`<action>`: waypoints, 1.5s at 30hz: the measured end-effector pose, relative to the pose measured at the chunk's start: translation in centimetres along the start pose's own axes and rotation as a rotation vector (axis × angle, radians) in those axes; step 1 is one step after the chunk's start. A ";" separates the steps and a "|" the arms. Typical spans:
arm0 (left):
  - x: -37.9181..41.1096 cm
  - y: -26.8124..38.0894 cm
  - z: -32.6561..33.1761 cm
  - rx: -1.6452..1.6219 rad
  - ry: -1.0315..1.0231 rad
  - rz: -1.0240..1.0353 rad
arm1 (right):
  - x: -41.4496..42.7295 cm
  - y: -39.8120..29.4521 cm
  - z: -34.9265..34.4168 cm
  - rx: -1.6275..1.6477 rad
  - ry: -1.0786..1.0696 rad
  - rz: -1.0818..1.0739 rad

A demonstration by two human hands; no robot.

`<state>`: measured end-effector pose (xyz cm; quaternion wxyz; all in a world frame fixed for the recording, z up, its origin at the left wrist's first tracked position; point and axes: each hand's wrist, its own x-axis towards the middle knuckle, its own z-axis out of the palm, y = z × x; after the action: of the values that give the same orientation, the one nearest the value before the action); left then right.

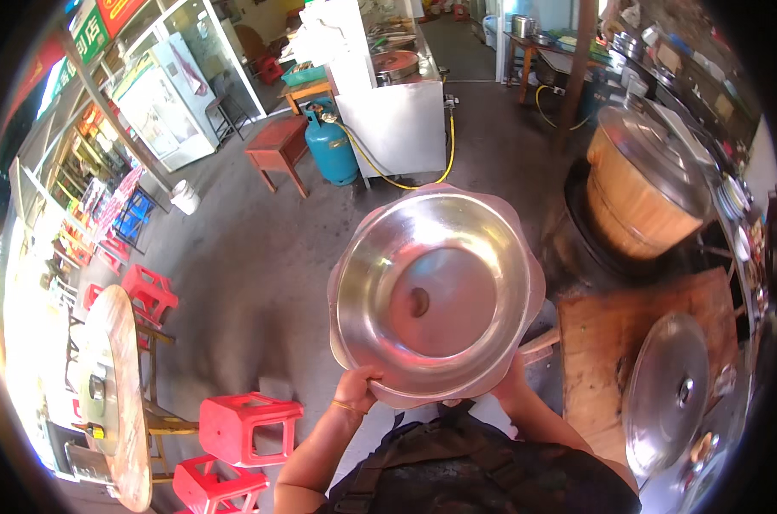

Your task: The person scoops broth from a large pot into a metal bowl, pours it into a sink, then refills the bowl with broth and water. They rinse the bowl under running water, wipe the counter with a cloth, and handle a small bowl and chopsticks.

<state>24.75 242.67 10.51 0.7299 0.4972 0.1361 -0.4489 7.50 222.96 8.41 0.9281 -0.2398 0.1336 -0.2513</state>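
Observation:
Before me is a shiny round metal basin (369, 270), seated in a pinkish plastic basin with a scalloped rim (535, 283). One small dark brown spot or object (419, 302) shows on the metal bottom; I cannot tell what it is. My left hand (360, 389) grips the near left rim, thumb on top, with a thin yellow band at the wrist. At the near right rim, my right hand (511, 380) holds the basins from the side and below, its fingers hidden behind them.
Right: a large wooden steamer (645, 199) with a metal lid, and a wooden table (587, 366) bearing a round metal lid (667, 398). Ahead: a blue gas cylinder (332, 151), yellow hose (454, 144) and red wooden stool (276, 144). Left: red plastic stools (224, 427) and a round table (128, 385).

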 end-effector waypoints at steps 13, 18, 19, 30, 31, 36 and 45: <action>14.3 16.2 9.5 0.052 -0.209 -0.150 | 32.1 -10.7 4.6 -0.437 -0.026 -0.209; 24.8 22.8 16.1 0.164 -0.168 -0.009 | 40.0 -8.0 4.9 -0.177 -0.044 -0.010; 27.0 24.0 17.9 0.212 -0.155 0.017 | 41.8 -7.8 4.9 -0.114 -0.053 0.028; 53.4 29.8 30.1 0.318 -0.226 -0.057 | 58.4 -15.2 -5.8 0.411 0.030 -0.015; 55.5 29.9 32.0 0.346 -0.223 -0.053 | 60.3 -17.3 -6.8 0.415 0.017 -0.046; 64.9 32.2 40.8 0.381 -0.166 -0.100 | 69.1 -27.1 -10.7 0.299 0.120 -0.136; 76.0 36.7 58.1 0.229 -0.175 -0.263 | 91.7 -44.1 -10.9 -0.068 0.084 -0.222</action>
<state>81.91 157.68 10.81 0.6127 0.5139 0.0841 -0.5946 62.64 136.74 10.07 0.8795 -0.2739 0.1534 -0.3576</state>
